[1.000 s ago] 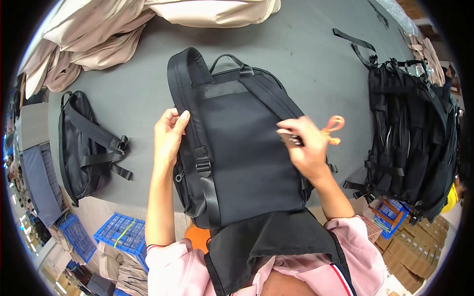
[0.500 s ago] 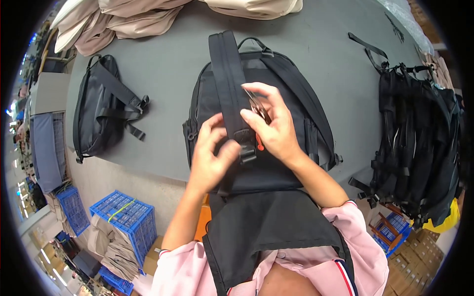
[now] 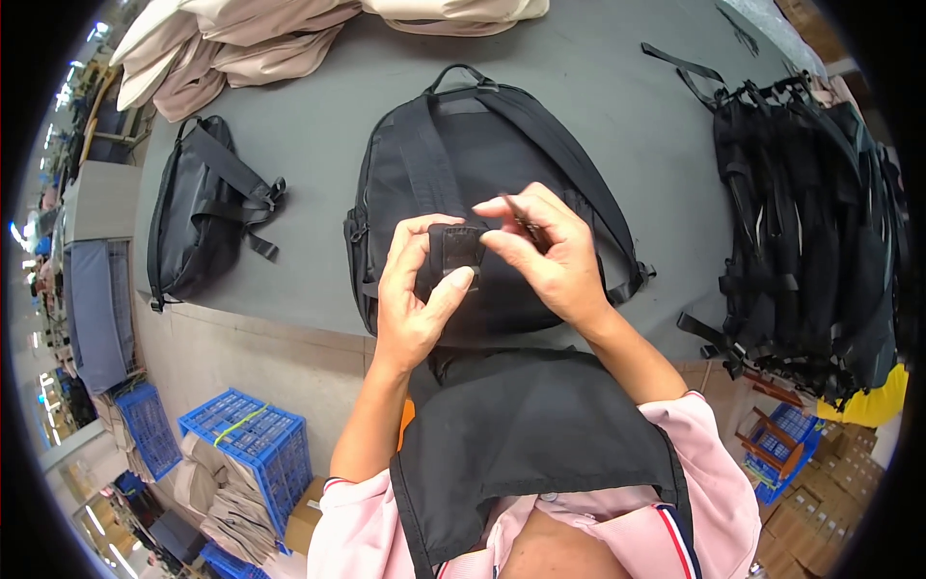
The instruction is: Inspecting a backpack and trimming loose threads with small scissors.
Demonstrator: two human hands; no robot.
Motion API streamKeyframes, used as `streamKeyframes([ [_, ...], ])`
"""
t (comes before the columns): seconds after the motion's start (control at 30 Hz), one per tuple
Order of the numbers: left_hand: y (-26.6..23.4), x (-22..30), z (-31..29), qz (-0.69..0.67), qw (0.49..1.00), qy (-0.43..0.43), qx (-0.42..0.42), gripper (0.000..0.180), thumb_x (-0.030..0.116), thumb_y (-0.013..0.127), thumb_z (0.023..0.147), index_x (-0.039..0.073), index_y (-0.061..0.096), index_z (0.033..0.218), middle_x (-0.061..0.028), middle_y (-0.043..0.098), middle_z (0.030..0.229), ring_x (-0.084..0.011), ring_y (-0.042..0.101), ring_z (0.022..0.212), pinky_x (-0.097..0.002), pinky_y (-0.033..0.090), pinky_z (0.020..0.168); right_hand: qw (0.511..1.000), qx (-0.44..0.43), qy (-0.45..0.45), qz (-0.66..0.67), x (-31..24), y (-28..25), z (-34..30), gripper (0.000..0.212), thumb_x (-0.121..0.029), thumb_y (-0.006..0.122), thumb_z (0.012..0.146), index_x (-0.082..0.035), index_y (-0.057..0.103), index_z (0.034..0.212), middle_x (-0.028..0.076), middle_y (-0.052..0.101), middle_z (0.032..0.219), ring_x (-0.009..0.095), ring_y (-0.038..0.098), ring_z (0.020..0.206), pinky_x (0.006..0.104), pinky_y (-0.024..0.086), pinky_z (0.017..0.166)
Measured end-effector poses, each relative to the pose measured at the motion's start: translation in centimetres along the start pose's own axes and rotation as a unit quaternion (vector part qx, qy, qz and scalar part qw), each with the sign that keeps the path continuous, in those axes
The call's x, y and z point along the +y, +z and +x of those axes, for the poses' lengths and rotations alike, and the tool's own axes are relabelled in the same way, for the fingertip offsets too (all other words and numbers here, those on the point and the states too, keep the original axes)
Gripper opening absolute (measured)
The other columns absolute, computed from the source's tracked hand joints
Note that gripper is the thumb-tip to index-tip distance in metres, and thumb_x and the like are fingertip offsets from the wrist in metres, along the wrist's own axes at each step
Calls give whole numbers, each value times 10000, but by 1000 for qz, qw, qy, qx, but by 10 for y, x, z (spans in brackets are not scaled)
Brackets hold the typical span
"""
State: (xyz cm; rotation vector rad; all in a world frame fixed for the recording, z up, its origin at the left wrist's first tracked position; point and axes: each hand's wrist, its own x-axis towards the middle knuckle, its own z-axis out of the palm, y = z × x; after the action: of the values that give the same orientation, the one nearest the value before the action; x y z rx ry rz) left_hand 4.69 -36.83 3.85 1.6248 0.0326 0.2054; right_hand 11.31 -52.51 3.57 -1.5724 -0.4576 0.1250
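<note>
- Pinched between thumb and fingers of the left hand [image 3: 417, 294] is the end of a black strap [image 3: 455, 247]; the right hand [image 3: 545, 256] closes on the same strap end from the other side, with a thin dark tool lying along its fingers, too small to make out.
- Half a second ago both hands worked lower on the shoulder strap, close against the bag; now the strap end is lifted clear between them, above the middle of the black backpack [image 3: 482, 193].
- That backpack lies back panel up on the grey table [image 3: 318, 125], its top handle pointing away from the person; in the earlier frame it sat a little further to the left of the view.
- At the right edge of the table stands a row of black backpacks [image 3: 810, 222], packed tight together, well apart from the hands.
- Another black bag [image 3: 198, 217] lies alone at the table's left.
- Beige fabric pieces [image 3: 241, 48] are heaped along the far edge.
- Below the table on the left, a blue plastic crate [image 3: 253, 439] holds folded beige cloth with a pale green band across it.
- A second blue crate [image 3: 145, 425] stands just beside it; its contents are unclear.
</note>
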Motion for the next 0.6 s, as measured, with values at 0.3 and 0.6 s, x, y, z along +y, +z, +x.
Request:
streamKeyframes([
  [0.3,7,1,-12,14,999,-34,-6,307,136,679,766,-12,613,1026,-97,542,1153,-206,525,1043,-326,406,913,998,18,30,59,2,-6,-3,35,13,622,805,8,588,799,54,515,751,154,510,601,283,415,534],
  [0.6,7,-2,-15,-55,998,-44,3,278,91,640,831,-27,597,1079,-81,488,1202,-134,514,1034,-254,465,835,936,-13,-128,-328,-15,-16,-18,272,-120,693,763,-102,603,1020,23,570,792,230,549,617,336,407,567],
])
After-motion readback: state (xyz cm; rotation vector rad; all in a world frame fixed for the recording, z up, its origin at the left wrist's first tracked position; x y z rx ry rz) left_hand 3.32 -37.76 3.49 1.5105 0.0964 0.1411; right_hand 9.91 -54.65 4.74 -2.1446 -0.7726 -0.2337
